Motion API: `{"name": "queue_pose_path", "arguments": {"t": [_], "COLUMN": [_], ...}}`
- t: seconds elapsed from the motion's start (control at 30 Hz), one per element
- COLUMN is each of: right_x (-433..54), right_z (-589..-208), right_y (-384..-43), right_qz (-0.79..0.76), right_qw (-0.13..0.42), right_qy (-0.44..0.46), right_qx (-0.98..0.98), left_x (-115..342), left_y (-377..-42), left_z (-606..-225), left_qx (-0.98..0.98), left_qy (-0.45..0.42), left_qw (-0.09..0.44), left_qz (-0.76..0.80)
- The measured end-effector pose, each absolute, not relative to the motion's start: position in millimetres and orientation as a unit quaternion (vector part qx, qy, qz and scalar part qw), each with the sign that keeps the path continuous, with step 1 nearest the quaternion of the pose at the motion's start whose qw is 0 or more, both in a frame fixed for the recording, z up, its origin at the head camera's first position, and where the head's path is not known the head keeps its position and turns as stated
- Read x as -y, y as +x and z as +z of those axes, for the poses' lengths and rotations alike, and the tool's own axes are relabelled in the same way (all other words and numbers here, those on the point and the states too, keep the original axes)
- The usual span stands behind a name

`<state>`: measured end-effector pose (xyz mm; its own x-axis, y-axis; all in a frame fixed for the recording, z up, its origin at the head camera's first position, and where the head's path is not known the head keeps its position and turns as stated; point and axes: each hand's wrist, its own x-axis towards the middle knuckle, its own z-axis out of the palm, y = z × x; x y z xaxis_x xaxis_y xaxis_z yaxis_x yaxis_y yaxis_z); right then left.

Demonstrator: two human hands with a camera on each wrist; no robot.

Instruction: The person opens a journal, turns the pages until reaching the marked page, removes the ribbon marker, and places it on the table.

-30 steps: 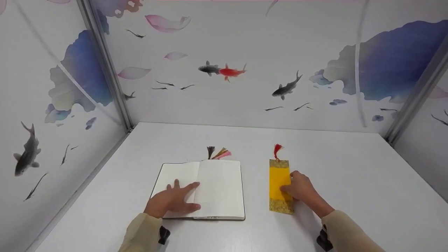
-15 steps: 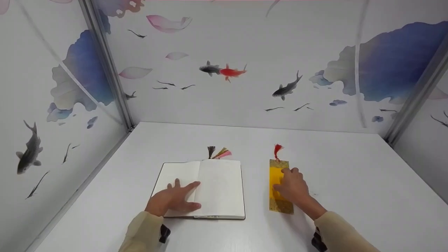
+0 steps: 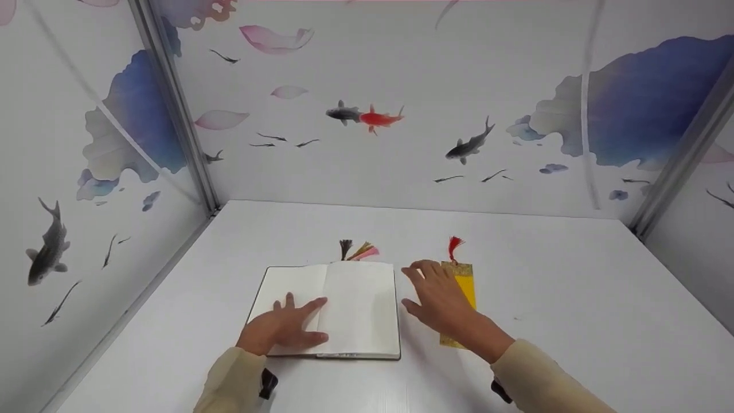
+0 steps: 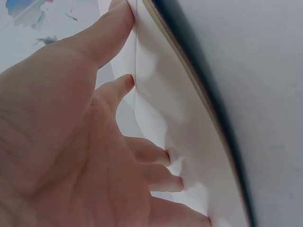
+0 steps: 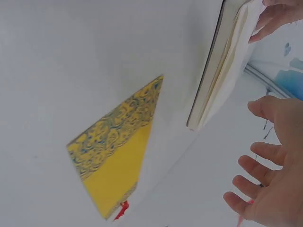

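Observation:
An open notebook with blank white pages lies on the table. My left hand rests spread on its left page, thumb and forefinger near the fold; the left wrist view shows the fingertips touching the paper. Right of the notebook lies a yellow bookmark with patterned gold ends and a red tassel. Above it, partly covering it in the head view, my right hand holds nothing, its relaxed fingers pointing toward the notebook's right edge. In the right wrist view the bookmark lies flat, apart from the fingers.
Dark, brown and pink tassels stick out past the notebook's top edge. The white table is enclosed by panels printed with fish and lotus, with metal posts at the corners.
My right hand has left the bookmark's right edge and moved left across it toward the notebook. The bookmark stays on the table. My left hand has kept its place on the page.

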<state>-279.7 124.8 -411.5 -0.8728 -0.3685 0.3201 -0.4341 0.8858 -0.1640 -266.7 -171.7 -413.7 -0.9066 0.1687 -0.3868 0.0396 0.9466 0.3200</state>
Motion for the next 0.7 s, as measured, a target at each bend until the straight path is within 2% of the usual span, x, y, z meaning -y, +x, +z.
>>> {"name": "queue_pose_path", "arguments": {"t": [0.23, 0.57, 0.7], "right_x": [-103, -73, -65], "right_z": [-407, -421, -427], "right_y": [-272, -263, -262], "right_qz": [0.094, 0.121, 0.109], "right_qw": [0.13, 0.007, -0.019], "right_qy": [0.289, 0.33, 0.332], "right_qx": [0.944, 0.936, 0.937], "left_x": [171, 171, 171], "left_y": [-266, -266, -265], "left_z": [-415, -415, -415], "left_qx": [-0.965, -0.966, -0.966], "left_qy": [0.049, 0.061, 0.063], "left_qw": [0.207, 0.205, 0.205], "left_qz": [0.156, 0.148, 0.147]}}
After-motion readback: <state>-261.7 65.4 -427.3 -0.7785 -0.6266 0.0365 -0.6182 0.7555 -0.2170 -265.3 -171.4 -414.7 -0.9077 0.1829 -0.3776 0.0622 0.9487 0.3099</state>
